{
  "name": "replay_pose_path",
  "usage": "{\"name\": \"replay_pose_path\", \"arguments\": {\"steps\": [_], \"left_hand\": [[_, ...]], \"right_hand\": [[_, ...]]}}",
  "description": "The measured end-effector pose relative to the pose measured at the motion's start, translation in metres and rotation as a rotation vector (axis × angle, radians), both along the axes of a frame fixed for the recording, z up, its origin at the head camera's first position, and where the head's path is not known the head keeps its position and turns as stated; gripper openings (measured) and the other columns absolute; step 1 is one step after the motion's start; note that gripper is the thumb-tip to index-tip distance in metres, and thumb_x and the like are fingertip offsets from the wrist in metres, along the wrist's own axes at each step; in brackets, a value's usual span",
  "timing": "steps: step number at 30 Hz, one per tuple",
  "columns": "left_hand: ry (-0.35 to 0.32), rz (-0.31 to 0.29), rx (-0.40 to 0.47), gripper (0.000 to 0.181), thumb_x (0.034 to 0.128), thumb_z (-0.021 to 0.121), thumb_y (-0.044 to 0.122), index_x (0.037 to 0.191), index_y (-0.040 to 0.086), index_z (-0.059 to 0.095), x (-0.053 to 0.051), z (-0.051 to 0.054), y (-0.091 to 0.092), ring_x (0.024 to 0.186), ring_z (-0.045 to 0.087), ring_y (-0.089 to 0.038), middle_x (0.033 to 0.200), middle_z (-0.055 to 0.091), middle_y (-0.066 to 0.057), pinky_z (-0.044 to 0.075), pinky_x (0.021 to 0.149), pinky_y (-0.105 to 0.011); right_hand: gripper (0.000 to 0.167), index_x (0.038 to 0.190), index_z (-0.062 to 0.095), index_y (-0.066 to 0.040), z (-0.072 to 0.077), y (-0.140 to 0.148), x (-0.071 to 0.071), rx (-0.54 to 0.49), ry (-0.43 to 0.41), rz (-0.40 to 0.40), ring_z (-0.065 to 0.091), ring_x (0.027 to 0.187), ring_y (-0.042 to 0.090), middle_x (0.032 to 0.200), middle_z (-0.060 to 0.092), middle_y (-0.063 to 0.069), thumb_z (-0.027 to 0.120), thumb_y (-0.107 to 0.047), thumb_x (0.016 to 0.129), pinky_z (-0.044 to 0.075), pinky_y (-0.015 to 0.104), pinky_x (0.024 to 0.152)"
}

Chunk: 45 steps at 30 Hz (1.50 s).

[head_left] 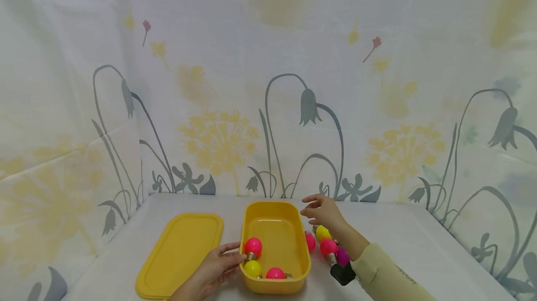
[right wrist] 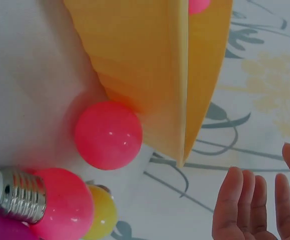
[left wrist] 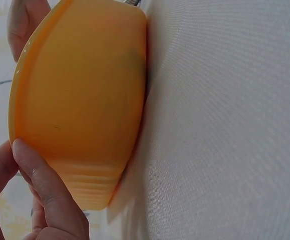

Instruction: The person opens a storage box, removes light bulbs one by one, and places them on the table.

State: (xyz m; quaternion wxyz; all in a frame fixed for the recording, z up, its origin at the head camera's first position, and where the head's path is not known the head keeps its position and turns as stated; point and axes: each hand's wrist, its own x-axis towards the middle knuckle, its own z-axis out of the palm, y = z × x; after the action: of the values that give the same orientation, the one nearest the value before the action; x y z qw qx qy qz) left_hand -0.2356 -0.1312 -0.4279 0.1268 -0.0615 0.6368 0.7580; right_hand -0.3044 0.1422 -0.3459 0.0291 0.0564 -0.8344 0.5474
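A yellow box (head_left: 274, 287) stands on the white table with two pink bulbs (head_left: 253, 246) and a yellow bulb (head_left: 253, 269) lying in its near left part. The left hand (head_left: 211, 268) grips the box's left rim; in the left wrist view its thumb and fingers (left wrist: 34, 165) pinch the edge. Above the table by the box's far right corner, the right hand (head_left: 327, 215) is raised and empty, its fingers relaxed and apart in the right wrist view (right wrist: 257, 205). Right of the box lie pink bulbs (right wrist: 108, 135), a yellow bulb (right wrist: 102, 212) and a purple bulb (right wrist: 7, 229).
A yellow lid (head_left: 180, 254) lies flat on the table (head_left: 419, 254) to the left of the box. A white cloth (head_left: 235, 58) with printed flowers hangs behind and at both sides. A black wrist device (head_left: 342, 274) shows under the right sleeve.
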Motion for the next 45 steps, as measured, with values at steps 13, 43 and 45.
{"name": "replay_pose_path", "arguments": {"steps": [13,43,45], "left_hand": [[0.013,-0.008,0.010,0.063,0.0826,0.072,0.013,0.132,-0.008,0.040,0.001,-0.003,-0.002,0.076,0.061,-0.015,0.101,0.060,-0.011,0.053,0.073,-0.028],[0.034,-0.002,0.028,0.058,0.0837,0.070,0.010,0.131,-0.008,0.041,0.001,-0.005,0.000,0.073,0.061,-0.013,0.097,0.059,-0.009,0.053,0.070,-0.026],[0.035,0.000,0.029,0.058,0.0835,0.070,0.010,0.131,-0.008,0.041,0.000,-0.005,0.000,0.073,0.061,-0.012,0.097,0.059,-0.009,0.053,0.070,-0.025]], "right_hand": [[0.029,0.111,0.059,0.001,-0.003,-0.037,-0.021,-0.063,-0.018,0.077,0.061,0.087,0.033,0.094,0.058,0.012,0.067,-0.003,0.083,0.054,0.038,0.074],[0.028,0.106,0.062,0.002,-0.034,-0.082,-0.040,0.164,-0.174,0.558,0.058,0.083,0.020,0.098,0.061,0.013,0.070,-0.002,0.080,0.053,0.035,0.076],[0.027,0.105,0.064,0.000,-0.037,-0.082,-0.039,0.198,-0.198,0.594,0.058,0.083,0.019,0.097,0.062,0.011,0.070,-0.001,0.079,0.053,0.036,0.077]]}}
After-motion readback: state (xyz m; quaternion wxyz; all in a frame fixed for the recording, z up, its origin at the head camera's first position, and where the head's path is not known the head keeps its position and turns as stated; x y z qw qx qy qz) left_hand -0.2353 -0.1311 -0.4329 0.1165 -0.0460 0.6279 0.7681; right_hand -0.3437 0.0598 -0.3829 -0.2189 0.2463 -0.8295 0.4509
